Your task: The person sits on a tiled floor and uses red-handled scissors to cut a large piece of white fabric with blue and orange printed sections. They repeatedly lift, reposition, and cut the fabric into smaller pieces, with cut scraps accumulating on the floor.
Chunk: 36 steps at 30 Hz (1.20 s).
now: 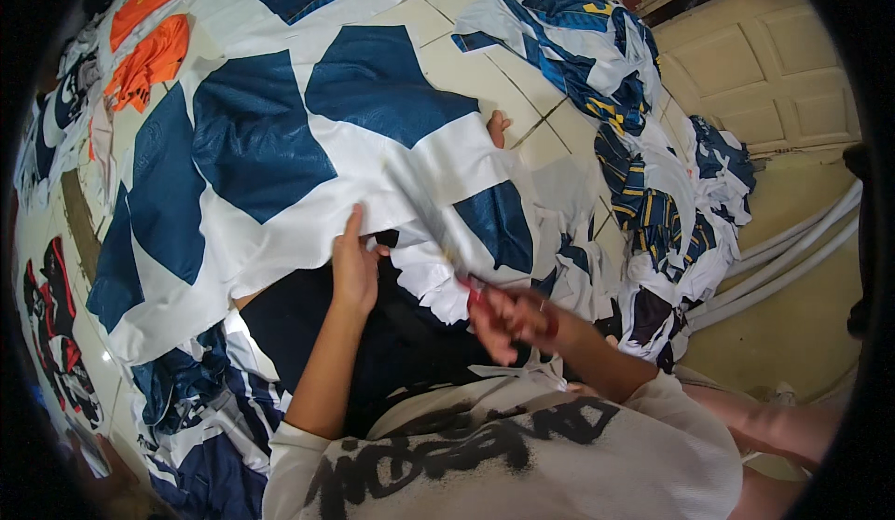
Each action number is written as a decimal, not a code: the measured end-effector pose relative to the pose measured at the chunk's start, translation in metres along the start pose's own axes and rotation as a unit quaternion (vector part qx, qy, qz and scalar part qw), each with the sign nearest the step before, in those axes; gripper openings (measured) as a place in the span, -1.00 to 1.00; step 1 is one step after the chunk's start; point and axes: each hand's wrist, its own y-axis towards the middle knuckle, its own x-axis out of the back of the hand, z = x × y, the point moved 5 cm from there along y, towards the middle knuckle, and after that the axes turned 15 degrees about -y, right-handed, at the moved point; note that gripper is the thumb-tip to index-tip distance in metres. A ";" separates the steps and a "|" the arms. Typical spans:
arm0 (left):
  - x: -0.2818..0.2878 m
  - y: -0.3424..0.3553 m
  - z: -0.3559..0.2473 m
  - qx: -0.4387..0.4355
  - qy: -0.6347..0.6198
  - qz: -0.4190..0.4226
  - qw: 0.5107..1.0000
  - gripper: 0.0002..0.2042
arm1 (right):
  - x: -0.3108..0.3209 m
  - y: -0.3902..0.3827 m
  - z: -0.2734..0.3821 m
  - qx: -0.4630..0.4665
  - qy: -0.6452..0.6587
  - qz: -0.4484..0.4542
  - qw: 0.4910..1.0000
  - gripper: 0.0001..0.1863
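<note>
A large white fabric sheet (261,248) printed with several dark teal panels (252,133) is spread across my lap over black cloth (410,352). My left hand (359,259) grips the sheet's lower edge between fingers and thumb. My right hand (513,319) is wrapped round the red handles of scissors (475,291), slightly blurred, whose blades point up-left into the sheet. Crumpled white pieces (429,291) hang below the blades. Bare toes (496,128) show past the sheet's right edge.
Piles of blue, white and yellow-striped fabric (643,203) line the right, beside white pipes (792,249) and a panelled door (755,82). Orange pieces (149,58) lie upper left, red-black pieces (61,333) far left, navy bundles (210,455) lower left, on white floor tiles (447,72).
</note>
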 end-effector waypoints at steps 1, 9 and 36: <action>-0.002 0.004 -0.002 -0.021 -0.062 0.027 0.998 -0.65 | -0.012 -0.006 -0.009 -0.031 0.025 0.032 0.999 -0.51; -0.017 0.029 -0.011 0.076 -0.353 0.048 0.931 -0.55 | -0.054 -0.006 -0.038 -0.056 0.071 0.074 0.993 -0.60; -0.033 -0.061 0.064 0.097 -0.246 0.211 0.941 -0.46 | 0.002 0.098 0.056 -0.039 -0.055 -0.078 0.995 -0.58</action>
